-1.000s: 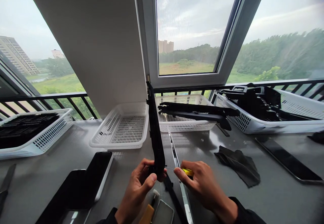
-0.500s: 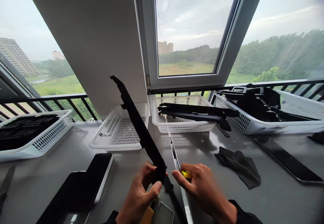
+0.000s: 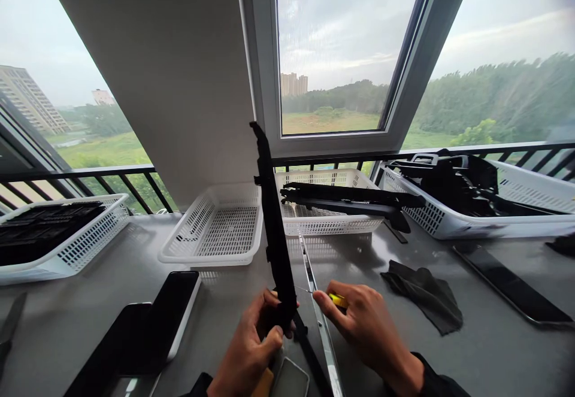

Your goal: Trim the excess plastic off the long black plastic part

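My left hand [image 3: 245,346] is closed on the lower end of a long black plastic trim piece [image 3: 275,229], which stands nearly upright with small tabs along its left edge. My right hand [image 3: 371,325] grips a yellow-handled tool [image 3: 338,300]; its thin, pointed tip reaches left, close to the trim's right edge. Whether the tip touches the plastic, I cannot tell. Beneath the hands, a narrow shiny metal strip [image 3: 327,343] runs along the grey table beside another black strip [image 3: 311,354]. A small clear-looking rectangular thing [image 3: 291,379] lies below my left hand.
White baskets line the back: one [image 3: 211,258] in front of the pillar, another [image 3: 332,226] bearing black trim pieces, and others with black parts at far left [image 3: 85,259] and right [image 3: 449,226]. Dark cloth [image 3: 424,295], a black panel [image 3: 512,286] and a phone-like slab [image 3: 173,313] lie around.
The trim piece has swung from a leftward lean to nearly upright, its top moving right. My right hand, with the yellow-handled tool, has shifted slightly right and up.
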`<state>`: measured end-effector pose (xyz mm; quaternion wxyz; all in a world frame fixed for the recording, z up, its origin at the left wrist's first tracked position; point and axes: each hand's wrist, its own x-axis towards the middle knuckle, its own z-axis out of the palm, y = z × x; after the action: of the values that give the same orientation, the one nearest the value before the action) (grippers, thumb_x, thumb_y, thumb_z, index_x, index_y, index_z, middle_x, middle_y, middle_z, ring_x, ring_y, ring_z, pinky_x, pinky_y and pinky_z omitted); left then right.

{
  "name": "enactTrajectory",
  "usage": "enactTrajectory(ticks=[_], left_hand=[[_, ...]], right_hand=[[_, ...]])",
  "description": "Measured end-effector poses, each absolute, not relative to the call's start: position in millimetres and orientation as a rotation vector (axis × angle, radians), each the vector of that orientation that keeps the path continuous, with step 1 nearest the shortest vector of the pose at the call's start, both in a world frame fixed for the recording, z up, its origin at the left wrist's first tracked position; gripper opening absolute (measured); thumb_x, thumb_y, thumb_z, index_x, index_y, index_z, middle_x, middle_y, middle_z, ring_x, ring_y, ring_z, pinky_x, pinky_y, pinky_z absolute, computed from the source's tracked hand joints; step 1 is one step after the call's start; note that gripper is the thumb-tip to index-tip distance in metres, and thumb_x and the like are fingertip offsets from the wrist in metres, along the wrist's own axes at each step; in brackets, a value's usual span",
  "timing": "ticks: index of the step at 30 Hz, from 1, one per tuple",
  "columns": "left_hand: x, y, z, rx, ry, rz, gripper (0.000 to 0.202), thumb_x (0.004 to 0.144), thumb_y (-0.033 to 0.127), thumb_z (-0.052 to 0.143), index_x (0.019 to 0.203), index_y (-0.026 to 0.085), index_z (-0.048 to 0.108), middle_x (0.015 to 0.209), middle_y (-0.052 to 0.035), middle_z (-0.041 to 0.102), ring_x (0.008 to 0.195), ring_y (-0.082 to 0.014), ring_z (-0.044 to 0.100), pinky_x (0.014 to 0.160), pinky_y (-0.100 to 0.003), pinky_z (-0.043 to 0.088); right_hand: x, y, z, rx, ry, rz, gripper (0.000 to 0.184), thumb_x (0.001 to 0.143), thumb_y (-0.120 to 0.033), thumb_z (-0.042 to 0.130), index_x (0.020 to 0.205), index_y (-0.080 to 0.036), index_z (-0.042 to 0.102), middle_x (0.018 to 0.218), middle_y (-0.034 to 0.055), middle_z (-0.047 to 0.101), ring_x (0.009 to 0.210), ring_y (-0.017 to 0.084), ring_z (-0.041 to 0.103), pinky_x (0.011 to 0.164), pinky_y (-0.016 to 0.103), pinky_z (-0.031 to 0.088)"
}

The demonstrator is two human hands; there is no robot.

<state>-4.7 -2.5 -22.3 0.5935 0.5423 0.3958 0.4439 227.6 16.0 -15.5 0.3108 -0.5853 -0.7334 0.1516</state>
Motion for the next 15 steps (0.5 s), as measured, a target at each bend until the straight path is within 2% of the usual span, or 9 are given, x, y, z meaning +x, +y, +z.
enactTrajectory(ticks=[8,15], left_hand=[[-2,-5,-29,1.374,0.925,1.029,0.020,0.080,0.012,0.056,0.096,0.023,0.055,0.098,-0.0011,0.061,0.083,-0.0181,0.060,0.078,-0.032,0.050],[-6,-5,-45,1.501,1.057,0.966,0.021,0.089,0.027,0.064,0.108,0.024,0.055,0.102,-0.0016,0.058,0.094,-0.0219,0.057,0.088,-0.035,0.048]], right_hand=[[219,13,-20,-1.593,-2.018,0.429,0.073,0.105,-0.080,0.036,0.062,-0.023,0.047,0.054,-0.0024,0.052,0.053,0.014,0.045,0.060,0.030,0.021],[218,13,-23,-1.677,-2.051,0.548,0.069,0.105,-0.077,0.034,0.065,-0.023,0.049,0.059,-0.0002,0.059,0.059,0.017,0.051,0.063,0.031,0.021]])
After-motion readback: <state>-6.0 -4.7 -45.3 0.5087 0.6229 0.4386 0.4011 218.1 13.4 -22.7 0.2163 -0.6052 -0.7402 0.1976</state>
